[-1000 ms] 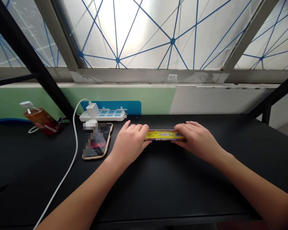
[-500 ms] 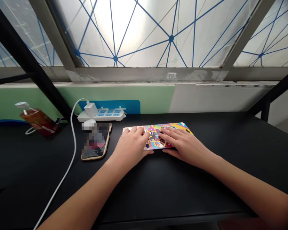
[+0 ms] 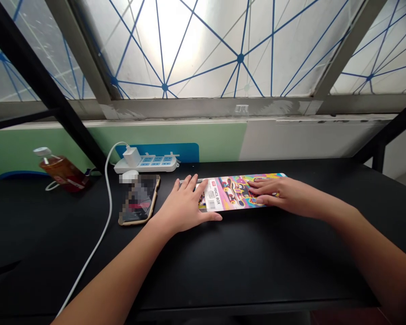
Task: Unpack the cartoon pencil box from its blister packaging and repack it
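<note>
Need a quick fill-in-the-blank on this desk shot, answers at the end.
1. The label on the colourful case reads "PENCIL ____".
2. The hand farther from the phone is the wearer's ____ one.
3. The bottle of amber drink has a cap coloured ____.
4. The desk under the case is ____ in colour.

Missing words: BOX; right; white; black.

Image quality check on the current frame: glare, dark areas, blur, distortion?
Head view: window backlit, with a washed-out patch left of centre; head view: black desk dark, little surface detail; head view: pencil box sharp enough to read its name; head view: phone partly hidden by pixelated blocks; head view: black posts splay outward, likely wide-angle stretch.
</note>
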{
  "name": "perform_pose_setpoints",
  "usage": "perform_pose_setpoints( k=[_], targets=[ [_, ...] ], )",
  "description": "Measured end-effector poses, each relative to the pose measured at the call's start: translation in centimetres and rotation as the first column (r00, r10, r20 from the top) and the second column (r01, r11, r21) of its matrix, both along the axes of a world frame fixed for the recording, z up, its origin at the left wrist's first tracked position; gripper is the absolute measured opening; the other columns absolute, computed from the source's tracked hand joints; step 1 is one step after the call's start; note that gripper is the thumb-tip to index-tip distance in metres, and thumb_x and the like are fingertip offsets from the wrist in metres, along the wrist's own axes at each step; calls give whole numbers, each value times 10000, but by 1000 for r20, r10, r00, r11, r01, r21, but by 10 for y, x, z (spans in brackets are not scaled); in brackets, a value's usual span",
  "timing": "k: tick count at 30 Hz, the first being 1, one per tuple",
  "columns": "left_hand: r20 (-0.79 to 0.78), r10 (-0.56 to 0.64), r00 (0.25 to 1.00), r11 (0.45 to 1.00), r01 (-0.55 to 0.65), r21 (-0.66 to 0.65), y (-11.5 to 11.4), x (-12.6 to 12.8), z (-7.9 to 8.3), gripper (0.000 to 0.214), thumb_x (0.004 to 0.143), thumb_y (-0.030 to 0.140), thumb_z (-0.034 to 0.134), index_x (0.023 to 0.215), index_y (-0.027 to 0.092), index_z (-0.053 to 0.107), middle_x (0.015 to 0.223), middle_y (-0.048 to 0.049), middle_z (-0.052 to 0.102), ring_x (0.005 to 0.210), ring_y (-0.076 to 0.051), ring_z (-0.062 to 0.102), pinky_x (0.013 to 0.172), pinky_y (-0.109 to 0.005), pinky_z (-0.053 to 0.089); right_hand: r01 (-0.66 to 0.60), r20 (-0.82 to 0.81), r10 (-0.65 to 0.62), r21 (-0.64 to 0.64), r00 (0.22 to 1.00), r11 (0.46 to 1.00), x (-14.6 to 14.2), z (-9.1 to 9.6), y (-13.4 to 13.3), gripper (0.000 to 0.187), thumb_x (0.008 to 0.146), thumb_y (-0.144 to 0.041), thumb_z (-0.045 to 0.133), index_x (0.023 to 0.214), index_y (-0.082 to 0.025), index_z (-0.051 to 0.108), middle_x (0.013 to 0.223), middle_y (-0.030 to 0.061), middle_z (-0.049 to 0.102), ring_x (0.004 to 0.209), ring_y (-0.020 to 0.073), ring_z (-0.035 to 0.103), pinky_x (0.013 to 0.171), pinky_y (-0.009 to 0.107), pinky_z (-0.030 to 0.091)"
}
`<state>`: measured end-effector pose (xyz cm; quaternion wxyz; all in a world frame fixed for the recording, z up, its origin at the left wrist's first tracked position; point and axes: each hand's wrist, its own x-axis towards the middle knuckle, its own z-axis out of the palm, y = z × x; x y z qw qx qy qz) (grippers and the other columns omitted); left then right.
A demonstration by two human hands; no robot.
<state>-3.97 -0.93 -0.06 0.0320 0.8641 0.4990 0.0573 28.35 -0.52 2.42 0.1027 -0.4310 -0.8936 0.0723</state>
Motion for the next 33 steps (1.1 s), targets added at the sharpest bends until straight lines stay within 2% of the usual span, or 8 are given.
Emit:
perform_pose_setpoints(
  k=[4,8,11,18,24,27,30,33],
  targets=[
    [18,-51,999,997,50,53,-2,2,8,1077,797,891,436,1599,188,287,1665,-227,191,1538,-425,159,1187,-662,173,67,-2,-67,112,998,991,-2,1,1,411,973,-552,526,1183,-279,751,1236,71,745,1174,310,676,966,479,557],
    [115,-132,985,979,112,169,-5,11,11,859,945,740,397,1602,203,265,1691,-185,120,1565,-339,86,1222,-605,155,-49,-1,51,218,999,975,-44,-19,-12,741,934,-626,555,1550,-245,398,1630,140,350,1479,341,360,1150,566,373],
    [139,-95,986,994,86,67,-6,18,5,823,983,708,330,1614,189,227,1686,-192,126,1562,-341,72,1212,-583,221,-149,51,142,173,989,974,-66,-32,-18,877,911,-689,534,1614,-265,226,1660,131,257,1533,344,206,1204,621,234],
    [79,-66,995,996,71,-54,-2,20,1,854,972,733,313,1609,168,253,1670,-192,169,1554,-343,125,1212,-567,230,-145,39,141,118,989,982,-41,-22,-11,618,964,-577,540,1508,-291,475,1573,80,454,1452,321,412,1165,578,354],
    [68,-45,997,998,47,-36,7,6,5,741,1008,668,300,1586,204,329,1664,-168,202,1549,-335,163,1212,-574,221,-101,7,102,229,995,968,-26,-10,-5,362,1006,-470,506,1136,-228,741,1178,104,758,1098,285,693,1063,539,459],
    [54,-42,998,997,45,-57,8,2,6,687,1020,643,292,1571,239,369,1672,-152,177,1548,-345,154,1207,-585,220,-85,21,83,276,996,957,-37,-14,-9,495,950,-572,562,1266,-210,678,1291,144,700,1186,323,644,1091,575,426],
    [60,-46,997,998,48,-29,8,3,5,631,1027,626,301,1558,297,390,1679,-117,165,1547,-354,155,1194,-605,234,-98,50,89,251,995,963,-50,-25,-13,770,889,-625,623,1516,-211,455,1571,184,444,1421,381,439,1133,599,381],
    [58,-36,998,999,37,-25,8,3,3,612,1032,623,290,1559,324,379,1676,-103,183,1547,-349,157,1192,-608,232,-135,71,124,193,990,972,-52,-36,-11,725,954,-523,586,1586,-285,322,1637,130,332,1502,343,304,1186,589,317]
  ],
)
